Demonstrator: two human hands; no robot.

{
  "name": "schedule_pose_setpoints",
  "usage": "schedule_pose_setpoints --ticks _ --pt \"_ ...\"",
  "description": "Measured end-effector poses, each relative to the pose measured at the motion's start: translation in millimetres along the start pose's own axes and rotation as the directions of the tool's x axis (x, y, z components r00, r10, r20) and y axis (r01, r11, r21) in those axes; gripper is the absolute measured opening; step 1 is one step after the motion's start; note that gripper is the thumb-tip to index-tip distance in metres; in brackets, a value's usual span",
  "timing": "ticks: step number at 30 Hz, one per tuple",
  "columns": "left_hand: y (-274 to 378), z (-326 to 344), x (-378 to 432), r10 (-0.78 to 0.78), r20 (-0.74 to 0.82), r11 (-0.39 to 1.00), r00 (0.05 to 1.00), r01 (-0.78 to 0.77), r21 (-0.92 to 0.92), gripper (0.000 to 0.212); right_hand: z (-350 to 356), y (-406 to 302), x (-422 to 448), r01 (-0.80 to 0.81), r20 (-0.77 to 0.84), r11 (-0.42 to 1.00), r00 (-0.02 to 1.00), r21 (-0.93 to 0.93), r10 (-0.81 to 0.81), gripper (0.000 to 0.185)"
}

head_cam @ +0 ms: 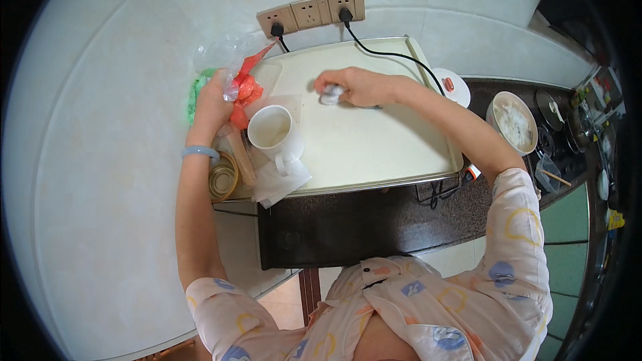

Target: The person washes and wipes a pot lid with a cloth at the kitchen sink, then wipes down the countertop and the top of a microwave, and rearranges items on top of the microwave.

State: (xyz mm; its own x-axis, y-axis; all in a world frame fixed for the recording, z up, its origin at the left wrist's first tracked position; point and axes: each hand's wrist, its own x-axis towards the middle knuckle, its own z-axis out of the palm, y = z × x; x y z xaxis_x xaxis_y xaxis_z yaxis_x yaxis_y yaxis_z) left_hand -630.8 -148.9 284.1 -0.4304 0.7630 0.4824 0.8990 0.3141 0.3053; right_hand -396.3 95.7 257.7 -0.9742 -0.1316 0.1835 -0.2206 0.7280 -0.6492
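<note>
My left hand (214,103) grips a bunch of plastic bags at the tray's far left corner. Red plastic (249,91), clear plastic (220,52) and a green bag or cloth (193,98) bulge out around it. Over the cream tray (371,145), my right hand (353,87) is closed on a crumpled white tissue or cloth (331,95), low against the surface. A white mug (273,133) stands between the hands, with folded white paper (283,183) by its handle. Beside my left wrist is a glass jar or cup (222,180).
Two black plugs sit in the wall sockets (311,14); one black cable (391,54) crosses the tray's back right corner. A white round lid (454,87) and a bowl of rice (514,125) stand at the right. Below the tray runs a dark countertop (361,230).
</note>
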Motion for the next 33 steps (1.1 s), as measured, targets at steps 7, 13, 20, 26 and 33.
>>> schedule_pose_setpoints --ticks 7,13,20,26,33 --pt "-14.7 4.0 -6.1 0.066 -0.055 0.998 0.996 -0.066 0.005 0.037 10.6 50.7 117.0 0.102 -0.470 0.952 0.851 -0.288 -0.234 0.034" --pt "-15.1 20.1 4.2 0.250 -0.059 0.966 0.966 -0.245 0.080 0.035 27.7 88.3 159.1 -0.066 -0.559 0.921 0.811 -0.384 -0.175 0.018" --pt "-27.7 20.9 -11.3 0.284 0.010 0.923 0.959 -0.276 0.268 0.036 38.3 50.3 102.6 0.076 -0.313 0.980 0.941 -0.182 -0.131 0.024" --pt "-7.2 27.2 -1.2 0.082 0.212 0.932 0.974 -0.150 0.329 0.052 35.5 0.3 2.6 0.075 -0.042 0.988 0.997 0.138 -0.070 0.026" --pt "3.3 25.8 10.8 0.103 0.353 0.884 0.930 -0.248 0.397 0.068 27.1 -0.8 15.0 0.051 -0.123 0.996 0.992 0.074 -0.042 0.024"
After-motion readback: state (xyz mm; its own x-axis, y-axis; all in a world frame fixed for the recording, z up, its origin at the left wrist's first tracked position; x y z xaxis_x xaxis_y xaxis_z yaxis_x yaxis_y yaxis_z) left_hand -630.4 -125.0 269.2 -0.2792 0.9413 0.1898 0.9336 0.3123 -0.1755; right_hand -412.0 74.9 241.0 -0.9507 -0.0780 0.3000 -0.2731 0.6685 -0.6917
